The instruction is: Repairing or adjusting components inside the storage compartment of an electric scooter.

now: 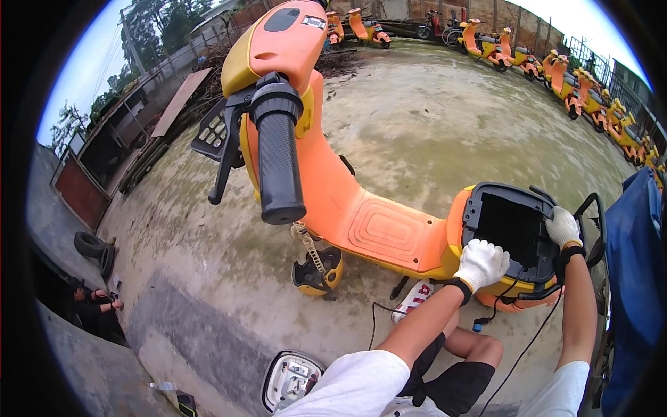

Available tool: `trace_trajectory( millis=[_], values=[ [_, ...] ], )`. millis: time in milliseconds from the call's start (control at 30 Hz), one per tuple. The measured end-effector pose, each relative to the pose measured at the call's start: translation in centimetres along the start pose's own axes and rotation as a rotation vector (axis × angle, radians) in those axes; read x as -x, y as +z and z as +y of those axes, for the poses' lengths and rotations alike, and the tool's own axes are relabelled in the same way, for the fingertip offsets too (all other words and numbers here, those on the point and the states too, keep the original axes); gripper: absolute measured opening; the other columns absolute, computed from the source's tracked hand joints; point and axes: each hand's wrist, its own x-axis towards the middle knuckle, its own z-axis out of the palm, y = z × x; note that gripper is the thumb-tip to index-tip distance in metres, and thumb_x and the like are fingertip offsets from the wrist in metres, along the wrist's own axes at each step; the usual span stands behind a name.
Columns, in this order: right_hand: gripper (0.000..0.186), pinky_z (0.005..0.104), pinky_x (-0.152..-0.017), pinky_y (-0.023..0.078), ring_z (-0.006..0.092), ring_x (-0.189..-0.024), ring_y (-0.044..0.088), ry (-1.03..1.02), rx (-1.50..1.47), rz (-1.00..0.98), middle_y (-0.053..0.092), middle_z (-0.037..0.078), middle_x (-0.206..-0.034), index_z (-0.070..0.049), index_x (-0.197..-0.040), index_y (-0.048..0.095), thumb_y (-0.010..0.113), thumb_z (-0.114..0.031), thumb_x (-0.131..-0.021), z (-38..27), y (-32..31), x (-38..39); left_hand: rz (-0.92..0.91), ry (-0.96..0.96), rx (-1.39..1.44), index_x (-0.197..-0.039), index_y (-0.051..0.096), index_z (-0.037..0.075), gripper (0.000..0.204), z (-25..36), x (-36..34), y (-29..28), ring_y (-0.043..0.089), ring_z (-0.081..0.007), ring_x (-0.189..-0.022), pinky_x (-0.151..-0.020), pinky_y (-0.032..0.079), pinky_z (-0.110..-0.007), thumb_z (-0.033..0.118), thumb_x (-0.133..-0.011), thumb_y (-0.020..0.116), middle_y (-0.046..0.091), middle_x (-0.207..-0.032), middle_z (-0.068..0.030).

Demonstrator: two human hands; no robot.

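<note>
An orange and yellow electric scooter [389, 229] stands in front of me, its handlebar grip [278, 153] rising at the left. At its rear, a black seat compartment frame [481, 198] surrounds a dark opening. My left hand [484, 264], in a white knit glove, has its fingers curled over the near left rim of this frame. My right hand [563, 227], gloved too, is closed on the right rim, beside a black tubular rack [596, 229]. Both fingertips are partly hidden. A cable with a blue connector [478, 325] hangs below the compartment.
A yellow helmet [318, 271] hangs by a coiled cord under the footboard. On the ground sits a white-rimmed tray of small parts [292, 379]. A blue cover [632, 292] borders the right. Another person [97, 306] is at far left. Parked scooters [556, 76] line the back.
</note>
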Motion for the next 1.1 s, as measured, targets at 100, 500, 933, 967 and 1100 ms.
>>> trace_trajectory(
  millis=[100,500,933,967,1100],
  values=[
    [0.023,0.0544,-0.095,0.055,0.0461,-0.11,0.07,-0.027,-0.009,0.01,0.074,0.027,-0.109,-0.002,-0.104,0.072,0.07,-0.021,-0.09,0.2,0.3,0.0,0.022,0.002,-0.01,-0.065,0.067,0.008,0.035,0.0,0.0,0.1,0.068,-0.0356,-0.063,-0.065,0.054,-0.05,0.029,-0.093,0.065,0.07,-0.066,-0.0165],
    [0.023,0.0543,-0.096,0.055,0.0484,-0.109,0.069,-0.082,-0.037,0.009,0.074,0.028,-0.108,-0.001,-0.103,0.07,0.065,-0.019,-0.09,0.6,0.2,0.1,-0.016,-0.022,-0.009,-0.065,0.068,0.008,0.037,0.1,0.0,-0.2,0.069,-0.0361,-0.065,-0.068,0.054,-0.049,0.03,-0.094,0.064,0.071,-0.068,-0.0171],
    [0.021,0.0556,-0.095,0.054,0.0484,-0.108,0.069,-0.012,0.001,0.032,0.073,0.029,-0.108,-0.002,-0.105,0.069,0.064,-0.015,-0.089,0.0,0.9,-0.4,-0.061,-0.034,-0.021,-0.066,0.07,0.009,0.037,0.2,-0.1,-0.5,0.07,-0.0353,-0.066,-0.068,0.055,-0.049,0.031,-0.095,0.063,0.071,-0.068,-0.0162],
    [0.022,0.0551,-0.096,0.055,0.0481,-0.108,0.069,-0.013,-0.002,0.039,0.073,0.029,-0.108,-0.001,-0.105,0.07,0.064,-0.016,-0.09,0.1,1.0,-0.4,-0.046,-0.03,-0.021,-0.066,0.07,0.008,0.037,0.3,-0.1,-0.4,0.07,-0.0354,-0.066,-0.068,0.055,-0.049,0.031,-0.096,0.063,0.071,-0.068,-0.0162],
    [0.026,0.0548,-0.096,0.057,0.0479,-0.11,0.07,0.026,0.08,0.04,0.074,0.03,-0.111,0.0,-0.105,0.074,0.063,-0.018,-0.09,-0.4,1.3,-0.6,-0.061,-0.027,-0.038,-0.068,0.07,0.008,0.038,0.1,-0.1,-0.1,0.07,-0.0358,-0.065,-0.067,0.055,-0.049,0.031,-0.097,0.061,0.072,-0.069,-0.0164]
  ],
)
